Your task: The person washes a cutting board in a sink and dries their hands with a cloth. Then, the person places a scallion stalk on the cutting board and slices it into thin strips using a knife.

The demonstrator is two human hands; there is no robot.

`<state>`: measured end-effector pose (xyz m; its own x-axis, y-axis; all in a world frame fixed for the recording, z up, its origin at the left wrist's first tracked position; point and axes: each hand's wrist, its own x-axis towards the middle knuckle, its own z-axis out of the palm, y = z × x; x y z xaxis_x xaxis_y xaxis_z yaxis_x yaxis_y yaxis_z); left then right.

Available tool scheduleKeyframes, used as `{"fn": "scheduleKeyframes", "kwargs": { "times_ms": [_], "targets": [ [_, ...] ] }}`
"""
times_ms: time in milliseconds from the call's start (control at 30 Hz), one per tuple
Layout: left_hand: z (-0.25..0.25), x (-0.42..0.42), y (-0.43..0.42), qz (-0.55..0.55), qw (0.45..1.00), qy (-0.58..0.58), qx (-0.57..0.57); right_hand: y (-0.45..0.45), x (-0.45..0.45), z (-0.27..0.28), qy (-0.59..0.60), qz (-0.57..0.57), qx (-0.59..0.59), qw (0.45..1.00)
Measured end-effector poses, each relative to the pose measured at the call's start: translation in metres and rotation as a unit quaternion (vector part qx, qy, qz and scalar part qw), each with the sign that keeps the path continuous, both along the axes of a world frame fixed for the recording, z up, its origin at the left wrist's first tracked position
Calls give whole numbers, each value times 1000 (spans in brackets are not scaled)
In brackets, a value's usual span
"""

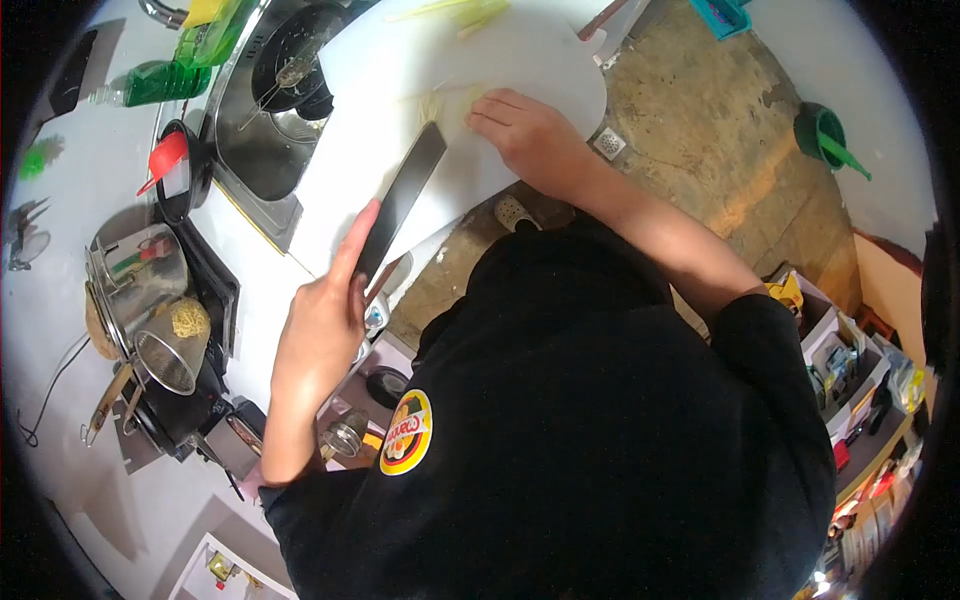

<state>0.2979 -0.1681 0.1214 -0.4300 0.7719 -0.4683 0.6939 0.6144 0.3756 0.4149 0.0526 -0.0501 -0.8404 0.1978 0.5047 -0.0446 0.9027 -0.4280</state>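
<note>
A large knife point(405, 195) is held in my left hand point(325, 325), its blade pointing up and to the right over the white work surface point(350, 160). Thin pale yellow strips point(432, 105) lie by the blade tip. Just right of them, my right hand point(525, 140) rests on the surface with fingers curled and pressed together; what lies under the fingertips is hidden. Longer yellow-green pieces point(478, 14) lie farther back on the same surface.
Left of the work surface is a metal sink point(235, 135) holding a dark pan. Beyond it are a green bottle point(165, 84), a red ladle point(168, 155) and a strainer point(168, 362). A green bucket point(810, 130) stands at right.
</note>
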Motion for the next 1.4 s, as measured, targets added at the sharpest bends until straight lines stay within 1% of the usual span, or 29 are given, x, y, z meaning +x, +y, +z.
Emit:
{"fn": "scheduleKeyframes", "kwargs": {
  "times_ms": [133,200,233,267,333,400,433,467,533,567,600,633,667,700,767,833,867,933,1000,1067,1133,1200,1233,1300,1333,1400],
  "targets": [
    [-12,1,45,-11,1000,13,22,3,2,1,-28,9,11,999],
    [-17,2,66,-8,1000,11,2,4,0,-1,-11,10,26,1000],
    [-15,5,73,1,999,8,-34,4,0,0,-12,11,26,1000],
    [-16,6,67,1,999,8,-36,4,0,1,-18,8,28,999],
    [-20,8,44,-10,1000,12,17,4,1,3,-24,1,28,999],
    [-16,15,15,34,999,-7,-6,5,2,6,-23,17,-5,1000],
    [-17,15,-3,21,1000,-1,18,5,2,4,-22,13,-4,1000],
    [-11,14,-4,18,1000,-1,18,3,1,2,-8,10,-9,1000],
    [3,15,-2,55,996,-24,-65,2,2,0,6,11,-13,1000],
    [1,13,5,46,998,-22,-42,3,2,1,18,8,-2,1000],
    [-3,12,15,49,998,-23,-43,3,2,1,30,4,9,999],
    [-7,11,26,25,1000,-9,-12,4,2,0,29,7,8,1000],
    [-12,10,38,1,1000,4,19,5,2,0,18,13,42,999],
    [-15,10,49,-7,1000,16,18,6,2,0,7,19,76,997],
    [-24,10,57,-12,1000,21,18,6,1,-2,11,17,64,998],
    [-28,12,48,-22,999,27,16,4,1,-3,15,10,48,999],
    [-28,15,32,-8,1000,22,16,4,1,-2,18,16,32,999],
    [-16,19,7,1,1000,19,19,7,2,-1,24,17,19,999],
    [1,23,-6,54,998,-18,-42,5,1,-3,42,12,9,999],
    [0,20,-7,43,998,-14,-32,5,1,-6,35,11,7,999],
    [-1,15,7,34,999,-11,-25,4,0,-6,28,12,3,1000],
    [-11,14,37,1,1000,11,7,4,2,-2,6,9,6,1000],
    [-16,14,49,4,1000,8,8,5,2,-2,3,11,7,1000],
    [-22,13,64,10,999,-1,-37,5,0,-3,24,2,24,999],
    [-24,14,57,11,999,-2,-39,5,1,-3,23,2,22,999],
    [-30,17,29,-8,999,12,38,5,4,0,0,8,10,1000]
  ]
}}
